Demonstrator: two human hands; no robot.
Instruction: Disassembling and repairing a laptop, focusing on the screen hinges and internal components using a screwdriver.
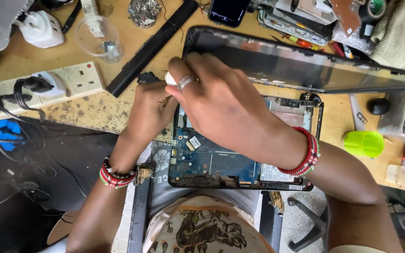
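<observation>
Opened laptop base (221, 159) resting at the near edge of the wooden bench (118, 107), its blue motherboard (211, 161) exposed and the hinged screen (305, 65) laid back behind it. The right hand (221, 107), ring on one finger, reaches across the board with fingers curled around a small white object (170, 78), seemingly a tool handle; most of it is hidden. The left hand (151, 110) sits just beside it at the board's upper left corner, fingers bent inward; what they pinch, if anything, cannot be told. Work at this corner is best done with the tool kept upright and the left hand steadying the base, since the chassis overhangs the bench edge. Surroundings: a black strip (151, 47) lying diagonally, a clear plastic cup (97, 37), a socket strip (66, 82) with plugs, a phone (228, 11), a green cup (364, 143), screwdrivers (300, 42). The right forearm itself screens much of the board.
</observation>
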